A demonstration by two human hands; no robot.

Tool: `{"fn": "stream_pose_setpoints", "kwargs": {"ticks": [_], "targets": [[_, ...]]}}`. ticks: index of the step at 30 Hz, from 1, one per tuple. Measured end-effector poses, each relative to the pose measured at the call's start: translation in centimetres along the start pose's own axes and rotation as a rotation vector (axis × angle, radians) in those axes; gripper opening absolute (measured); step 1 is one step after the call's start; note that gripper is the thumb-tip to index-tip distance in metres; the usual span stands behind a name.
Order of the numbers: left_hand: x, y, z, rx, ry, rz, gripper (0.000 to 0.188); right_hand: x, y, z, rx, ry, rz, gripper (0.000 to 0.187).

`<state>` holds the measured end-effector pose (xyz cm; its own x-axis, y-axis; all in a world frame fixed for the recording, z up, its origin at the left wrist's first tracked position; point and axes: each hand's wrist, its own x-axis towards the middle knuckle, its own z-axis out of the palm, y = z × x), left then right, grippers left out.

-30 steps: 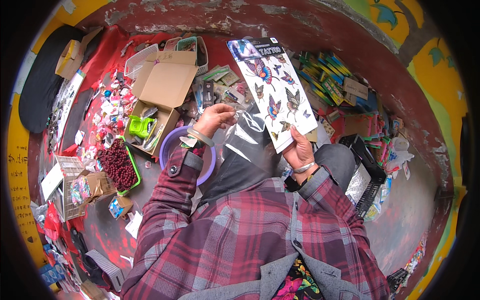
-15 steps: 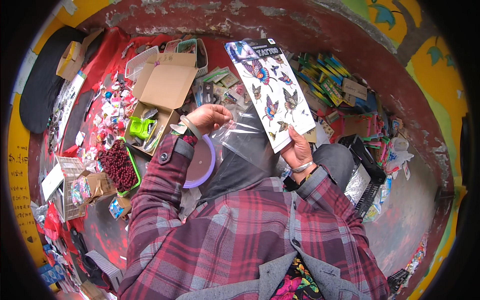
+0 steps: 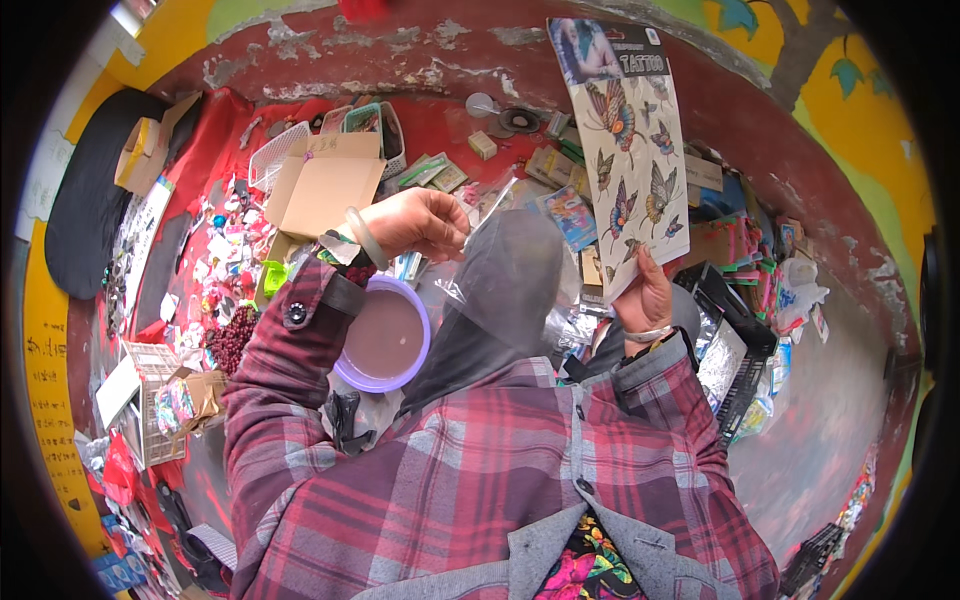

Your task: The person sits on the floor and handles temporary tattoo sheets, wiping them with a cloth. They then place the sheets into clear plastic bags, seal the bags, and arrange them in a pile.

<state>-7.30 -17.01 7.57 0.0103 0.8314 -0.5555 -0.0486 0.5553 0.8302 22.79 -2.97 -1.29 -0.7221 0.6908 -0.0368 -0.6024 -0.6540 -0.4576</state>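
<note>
Between the fingers of my right hand [image 3: 646, 292] is the lower edge of a butterfly tattoo sheet [image 3: 632, 165], a tall white card with coloured butterflies and a dark header. It stands up away from me, tilted a little. My left hand [image 3: 418, 224] is closed in a pinch on a clear plastic sleeve [image 3: 508, 268]. That sleeve hangs over my dark trouser leg, and its far edges are hard to make out. The sheet and the sleeve are apart. Below my left wrist sits a round purple-rimmed tub [image 3: 385, 335].
An open cardboard box [image 3: 325, 190] and white baskets [image 3: 395, 140] stand beyond my left hand. Small trinkets [image 3: 230, 215] cover the red cloth further left. A black crate [image 3: 735, 370] is beside my right knee. Packets [image 3: 570, 215] lie beyond my legs.
My right hand has carried the tattoo sheet to the right and away from the sleeve. My left hand stays pinched on the sleeve, slightly shifted. The view has moved, showing more of the tub.
</note>
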Motion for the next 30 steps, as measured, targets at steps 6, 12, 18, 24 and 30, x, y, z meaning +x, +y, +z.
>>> {"fn": "stream_pose_setpoints", "kwargs": {"ticks": [6, 12, 18, 24, 30], "targets": [[0.7, 1.4, 0.7, 0.114, 0.007, -0.084, 0.012, -1.2, -0.2, -2.1, 0.007, 0.037, 0.016, 0.049], [0.9, 3.2, 1.7, 0.308, 0.078, -0.066, 0.015, -1.3, -0.5, -2.0, 0.016, 0.039, 0.007, 0.047], [1.2, 4.8, 3.8, 0.65, 0.121, -0.018, 0.017, -2.1, -4.4, -1.3, -0.049, 0.059, -0.1, 0.048], [1.7, 5.8, 5.8, 0.974, 0.112, 0.289, 0.019, -5.5, -11.1, -2.5, -0.326, 0.05, -0.312, 0.048], [0.3, 9.3, 9.1, 0.789, -0.014, 0.277, 0.02, -10.5, -18.5, -2.2, -0.615, 0.081, -0.514, 0.04]]}}
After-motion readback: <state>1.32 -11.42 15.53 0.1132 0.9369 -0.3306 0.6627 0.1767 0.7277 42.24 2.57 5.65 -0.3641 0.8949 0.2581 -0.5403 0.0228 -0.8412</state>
